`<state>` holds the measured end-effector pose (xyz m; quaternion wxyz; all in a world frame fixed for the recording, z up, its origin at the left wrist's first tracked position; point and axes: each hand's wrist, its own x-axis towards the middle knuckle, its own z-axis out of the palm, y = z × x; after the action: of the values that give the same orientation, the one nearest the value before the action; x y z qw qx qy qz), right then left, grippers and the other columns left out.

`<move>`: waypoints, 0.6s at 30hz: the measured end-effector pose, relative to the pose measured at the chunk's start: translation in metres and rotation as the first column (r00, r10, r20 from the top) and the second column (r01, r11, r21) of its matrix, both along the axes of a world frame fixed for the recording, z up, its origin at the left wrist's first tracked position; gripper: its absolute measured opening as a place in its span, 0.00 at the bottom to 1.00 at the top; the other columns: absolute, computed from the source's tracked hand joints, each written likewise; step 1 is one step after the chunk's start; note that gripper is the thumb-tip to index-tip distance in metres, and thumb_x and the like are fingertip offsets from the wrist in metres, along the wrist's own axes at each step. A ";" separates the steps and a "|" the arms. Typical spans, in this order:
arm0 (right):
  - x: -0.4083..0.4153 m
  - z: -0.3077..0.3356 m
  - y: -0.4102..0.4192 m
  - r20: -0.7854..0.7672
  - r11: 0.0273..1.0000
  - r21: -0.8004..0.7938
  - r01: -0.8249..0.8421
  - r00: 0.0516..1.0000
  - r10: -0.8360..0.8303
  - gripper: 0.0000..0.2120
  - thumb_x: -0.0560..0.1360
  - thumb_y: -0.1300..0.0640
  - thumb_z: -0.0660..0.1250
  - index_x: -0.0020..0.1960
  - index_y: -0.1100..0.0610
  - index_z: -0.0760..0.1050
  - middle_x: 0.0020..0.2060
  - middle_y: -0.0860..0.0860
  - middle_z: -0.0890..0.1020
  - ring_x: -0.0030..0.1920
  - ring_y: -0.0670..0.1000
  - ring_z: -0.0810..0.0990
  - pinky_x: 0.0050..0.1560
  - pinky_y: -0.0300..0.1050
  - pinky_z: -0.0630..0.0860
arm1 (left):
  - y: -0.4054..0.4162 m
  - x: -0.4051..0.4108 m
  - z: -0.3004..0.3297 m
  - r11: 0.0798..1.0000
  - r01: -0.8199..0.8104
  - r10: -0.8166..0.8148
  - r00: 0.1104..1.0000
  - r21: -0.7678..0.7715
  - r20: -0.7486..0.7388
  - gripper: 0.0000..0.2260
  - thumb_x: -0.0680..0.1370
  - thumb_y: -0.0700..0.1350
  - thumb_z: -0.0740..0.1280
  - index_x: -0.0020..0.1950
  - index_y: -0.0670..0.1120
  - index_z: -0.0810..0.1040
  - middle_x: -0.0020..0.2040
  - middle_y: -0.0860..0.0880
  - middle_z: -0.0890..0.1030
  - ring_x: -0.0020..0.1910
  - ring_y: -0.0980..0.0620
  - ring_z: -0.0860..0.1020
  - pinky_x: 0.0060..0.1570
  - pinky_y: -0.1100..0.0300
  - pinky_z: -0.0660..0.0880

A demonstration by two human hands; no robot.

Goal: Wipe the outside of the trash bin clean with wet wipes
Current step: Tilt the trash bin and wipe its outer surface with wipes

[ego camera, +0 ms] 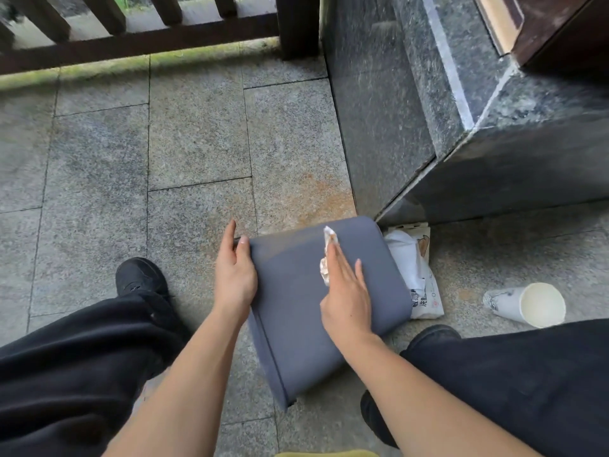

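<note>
A grey-blue trash bin lies tipped on its side on the stone floor between my legs. My left hand grips its left edge, fingers wrapped over the rim side. My right hand lies flat on the upward-facing wall of the bin and presses a crumpled, soiled wet wipe against it; the wipe sticks out past my fingertips. A white wet-wipe pack lies on the floor just to the right of the bin, partly hidden behind it.
A white paper cup lies on its side at the right. A dark granite block rises at the back right. A dark wooden railing runs along the top. My black shoes and trouser legs flank the bin.
</note>
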<state>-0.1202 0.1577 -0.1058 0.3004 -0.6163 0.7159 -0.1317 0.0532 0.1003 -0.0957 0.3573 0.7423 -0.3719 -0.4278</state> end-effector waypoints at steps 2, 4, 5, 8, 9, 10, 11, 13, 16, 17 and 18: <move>-0.004 0.013 0.005 0.073 0.984 0.095 0.151 0.985 -0.158 0.46 0.70 0.75 0.54 0.81 0.47 0.43 0.79 0.42 0.55 0.78 0.44 0.54 0.78 0.48 0.53 | 0.014 -0.005 0.009 0.999 -0.016 0.016 1.000 -0.033 0.002 0.20 0.85 0.44 0.58 0.78 0.46 0.66 0.75 0.52 0.68 0.69 0.66 0.65 0.62 0.80 0.56; -0.019 0.027 0.006 0.092 0.953 0.193 0.234 0.962 -0.256 0.42 0.74 0.72 0.53 0.80 0.42 0.46 0.75 0.48 0.66 0.73 0.55 0.66 0.64 0.50 0.70 | 0.023 -0.005 0.022 0.996 0.031 -0.030 0.999 -0.085 0.019 0.20 0.85 0.43 0.59 0.78 0.48 0.66 0.74 0.55 0.68 0.70 0.67 0.64 0.64 0.79 0.56; -0.027 0.033 0.003 0.077 0.940 0.222 0.257 0.957 -0.280 0.40 0.75 0.69 0.54 0.79 0.41 0.49 0.71 0.52 0.71 0.67 0.59 0.72 0.57 0.51 0.73 | 0.023 -0.003 0.028 0.992 0.061 -0.058 0.998 -0.109 0.030 0.20 0.84 0.43 0.59 0.78 0.49 0.66 0.73 0.57 0.67 0.69 0.69 0.63 0.63 0.80 0.55; -0.042 0.061 -0.007 0.128 0.928 0.241 0.283 0.939 -0.319 0.34 0.75 0.67 0.55 0.76 0.42 0.59 0.57 0.57 0.79 0.51 0.61 0.78 0.48 0.50 0.75 | 0.027 -0.001 0.059 0.976 0.110 -0.095 0.992 -0.190 0.086 0.21 0.84 0.46 0.60 0.78 0.54 0.65 0.68 0.67 0.70 0.62 0.79 0.65 0.60 0.82 0.57; -0.043 0.070 -0.009 0.178 0.933 0.233 0.274 0.931 -0.318 0.33 0.75 0.68 0.54 0.75 0.42 0.61 0.56 0.56 0.80 0.50 0.60 0.78 0.46 0.49 0.75 | 0.031 -0.004 0.070 0.963 0.129 -0.104 0.988 -0.235 0.117 0.21 0.84 0.47 0.61 0.78 0.56 0.66 0.60 0.72 0.74 0.57 0.80 0.68 0.56 0.83 0.59; -0.043 0.079 -0.010 0.218 0.938 0.223 0.266 0.924 -0.314 0.33 0.75 0.68 0.54 0.75 0.42 0.62 0.57 0.54 0.79 0.51 0.59 0.78 0.47 0.49 0.75 | 0.038 -0.009 0.080 0.945 0.164 -0.122 0.980 -0.284 0.160 0.22 0.84 0.47 0.62 0.77 0.59 0.65 0.48 0.72 0.77 0.48 0.79 0.72 0.50 0.82 0.62; -0.043 0.087 -0.008 0.241 0.942 0.208 0.263 0.920 -0.310 0.34 0.74 0.68 0.53 0.74 0.41 0.62 0.57 0.52 0.79 0.53 0.58 0.78 0.49 0.49 0.75 | 0.046 -0.014 0.088 0.922 0.210 -0.146 0.967 -0.324 0.211 0.23 0.83 0.48 0.62 0.77 0.63 0.64 0.38 0.64 0.76 0.36 0.72 0.73 0.41 0.80 0.64; -0.043 0.099 -0.001 0.252 0.948 0.166 0.270 0.918 -0.305 0.35 0.74 0.68 0.53 0.74 0.39 0.61 0.55 0.49 0.79 0.53 0.56 0.78 0.52 0.51 0.77 | 0.068 -0.023 0.096 0.893 0.294 -0.194 0.935 -0.341 0.298 0.24 0.83 0.51 0.62 0.75 0.70 0.60 0.28 0.54 0.68 0.24 0.58 0.64 0.27 0.70 0.63; -0.040 0.105 0.015 0.240 0.956 0.136 0.262 0.927 -0.288 0.33 0.76 0.65 0.53 0.75 0.38 0.58 0.57 0.48 0.78 0.57 0.56 0.78 0.57 0.54 0.77 | 0.097 -0.021 0.101 0.912 0.301 -0.229 0.937 -0.279 0.263 0.27 0.82 0.54 0.62 0.75 0.74 0.55 0.28 0.55 0.67 0.25 0.56 0.64 0.27 0.67 0.64; -0.039 0.105 0.019 0.238 0.958 0.129 0.257 0.930 -0.282 0.31 0.76 0.63 0.53 0.75 0.40 0.59 0.60 0.49 0.78 0.58 0.56 0.77 0.59 0.55 0.76 | 0.100 -0.017 0.103 0.921 0.293 -0.233 0.942 -0.257 0.242 0.27 0.82 0.55 0.63 0.75 0.74 0.54 0.30 0.55 0.68 0.26 0.56 0.66 0.29 0.68 0.65; -0.038 0.104 0.022 0.236 0.958 0.125 0.258 0.930 -0.281 0.29 0.77 0.62 0.54 0.74 0.42 0.60 0.62 0.50 0.77 0.59 0.57 0.77 0.60 0.56 0.75 | 0.100 -0.013 0.106 0.927 0.293 -0.237 0.942 -0.236 0.239 0.27 0.81 0.56 0.63 0.74 0.75 0.54 0.31 0.55 0.69 0.27 0.55 0.68 0.31 0.69 0.66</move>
<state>-0.1579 0.1800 -0.0023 0.3960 -0.4760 0.7550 -0.2157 0.0401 0.2007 0.0106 0.3524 0.6701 -0.5586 -0.3388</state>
